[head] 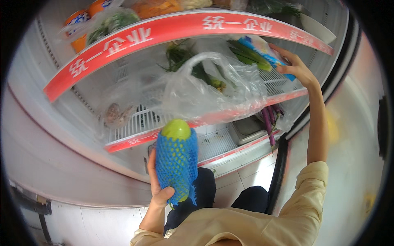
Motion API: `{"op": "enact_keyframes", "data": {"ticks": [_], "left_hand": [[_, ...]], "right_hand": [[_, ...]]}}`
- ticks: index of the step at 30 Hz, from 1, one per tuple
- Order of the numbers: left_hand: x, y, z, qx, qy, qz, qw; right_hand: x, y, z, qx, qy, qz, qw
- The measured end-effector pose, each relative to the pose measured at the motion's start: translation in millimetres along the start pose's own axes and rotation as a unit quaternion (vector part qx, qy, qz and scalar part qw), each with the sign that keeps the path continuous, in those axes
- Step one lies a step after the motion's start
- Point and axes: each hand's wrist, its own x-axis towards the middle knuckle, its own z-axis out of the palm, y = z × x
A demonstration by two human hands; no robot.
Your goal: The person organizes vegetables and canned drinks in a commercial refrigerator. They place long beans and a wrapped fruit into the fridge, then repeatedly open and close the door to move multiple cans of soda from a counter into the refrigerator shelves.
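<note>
In my left hand [159,187] is a pale green gourd-like vegetable [176,160] wrapped in a blue foam net sleeve; its bare rounded end points towards the refrigerator. My right hand [294,66] grips a blue and white printed packet [261,53] at the right of the middle shelf. Beneath and left of that packet lie long green vegetable pods [246,55], partly covered. A clear plastic bag [190,92] with green leafy stalks [181,58] fills the centre of the same shelf. What the packet contains cannot be seen.
Another clear bag with brownish items [115,113] sits at the middle shelf's left. Purple eggplants [267,121] hang over the lower shelf's edge beside a metal container [246,130]. Red shelf strips [175,26] bear writing. Above are orange tubs [77,21] and bagged vegetables [112,24]. The open door [344,147] stands right.
</note>
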Motion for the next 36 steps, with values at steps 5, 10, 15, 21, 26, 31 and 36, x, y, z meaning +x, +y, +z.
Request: {"op": "enact_keyframes", "data": {"ticks": [5,10,15,21,26,31,36], "left_hand": [[-15.2,0.6,-10.9,0.003,-0.004,-0.044,0.999],[-21.0,0.7,-27.0,-0.002,-0.042,-0.03,0.999],[-27.3,5.5,-46.9,0.021,-0.035,-0.039,0.998],[-28.3,-1.1,-70.5,0.023,-0.053,-0.049,0.997],[-28.3,-9.2,-71.8,0.011,-0.048,-0.058,0.997],[-21.5,-11.1,-65.7,0.003,-0.05,-0.075,0.996],[-9.6,2.0,-52.0,0.037,-0.069,-0.082,0.994]], "right_hand": [[93.1,-82.6,91.3,-0.044,-0.038,-0.11,0.992],[194.3,-158.9,202.9,-0.044,-0.02,-0.314,0.948],[222.1,-204.0,242.5,-0.106,-0.058,-0.288,0.95],[178.5,-170.6,235.5,-0.389,-0.184,-0.273,0.86],[160.7,-108.1,245.2,-0.466,-0.176,-0.169,0.851],[201.6,-52.7,256.8,-0.531,-0.079,-0.183,0.824],[240.4,-2.7,251.5,-0.414,0.09,-0.201,0.883]]}}
